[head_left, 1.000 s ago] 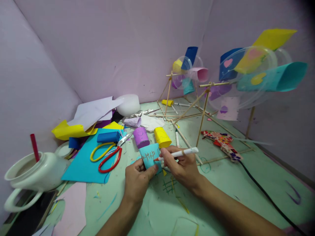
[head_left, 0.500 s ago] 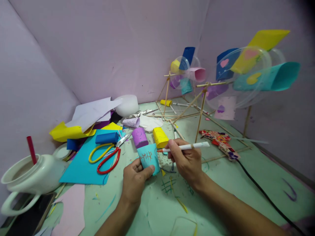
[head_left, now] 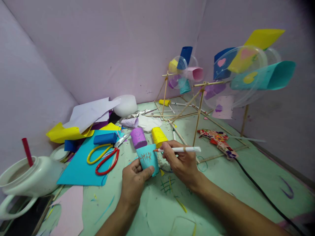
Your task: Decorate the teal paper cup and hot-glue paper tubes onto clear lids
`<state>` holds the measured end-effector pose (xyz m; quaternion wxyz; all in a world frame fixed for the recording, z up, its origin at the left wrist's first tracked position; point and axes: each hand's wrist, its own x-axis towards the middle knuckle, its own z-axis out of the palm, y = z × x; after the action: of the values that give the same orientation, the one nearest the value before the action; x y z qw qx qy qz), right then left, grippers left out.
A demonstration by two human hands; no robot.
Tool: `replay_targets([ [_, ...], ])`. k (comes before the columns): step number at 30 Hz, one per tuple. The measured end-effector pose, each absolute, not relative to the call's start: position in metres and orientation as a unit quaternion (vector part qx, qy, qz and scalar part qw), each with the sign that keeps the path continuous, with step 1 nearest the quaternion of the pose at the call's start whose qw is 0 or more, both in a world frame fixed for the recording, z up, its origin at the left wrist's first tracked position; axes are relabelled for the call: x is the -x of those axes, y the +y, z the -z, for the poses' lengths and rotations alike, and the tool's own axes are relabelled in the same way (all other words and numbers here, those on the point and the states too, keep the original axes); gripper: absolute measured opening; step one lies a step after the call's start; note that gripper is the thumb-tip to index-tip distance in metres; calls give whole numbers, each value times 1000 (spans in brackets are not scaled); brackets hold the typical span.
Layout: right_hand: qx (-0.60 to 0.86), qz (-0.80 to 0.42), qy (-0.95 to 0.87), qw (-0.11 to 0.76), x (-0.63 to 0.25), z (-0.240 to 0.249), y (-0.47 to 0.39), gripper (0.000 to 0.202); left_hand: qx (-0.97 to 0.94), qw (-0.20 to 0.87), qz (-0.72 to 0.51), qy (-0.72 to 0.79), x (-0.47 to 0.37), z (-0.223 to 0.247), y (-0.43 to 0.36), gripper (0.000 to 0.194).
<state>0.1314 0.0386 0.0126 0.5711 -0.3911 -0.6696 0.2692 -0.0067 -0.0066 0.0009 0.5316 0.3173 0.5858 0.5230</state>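
Turquoise paper piece (head_left: 148, 164), reddish strokes already on: left hand (head_left: 133, 185) pinching; right hand (head_left: 185, 165) gripping marker (head_left: 180, 149), tip at far-right edge.

Two model windmills (head_left: 184, 60) (head_left: 246, 60), one pair of scissors (head_left: 115, 149), one glue gun (head_left: 218, 140), one teapot (head_left: 36, 173). Unmounted paper tubes number six: two yellow tubes (head_left: 159, 137) (head_left: 164, 102), one blue tube (head_left: 105, 138), one purple tube (head_left: 138, 138), one lilac tube (head_left: 129, 123), one turquoise tube (head_left: 148, 157).
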Motion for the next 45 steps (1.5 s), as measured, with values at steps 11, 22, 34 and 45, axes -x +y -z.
replay_targets([
  [11,376,-265,-684,566,-130,-10,36,23,-317,532,-524,585,6,-3,-7,37],
  [22,376,-241,-688,572,-132,-17,36,25,-317,534,-526,581,7,-2,-7,39],
  [34,365,-254,-703,555,-131,-14,35,26,-318,542,-520,578,8,-1,-7,35],
  [45,354,-251,-698,570,-129,-13,35,24,-309,547,-522,577,6,-6,-6,36],
])
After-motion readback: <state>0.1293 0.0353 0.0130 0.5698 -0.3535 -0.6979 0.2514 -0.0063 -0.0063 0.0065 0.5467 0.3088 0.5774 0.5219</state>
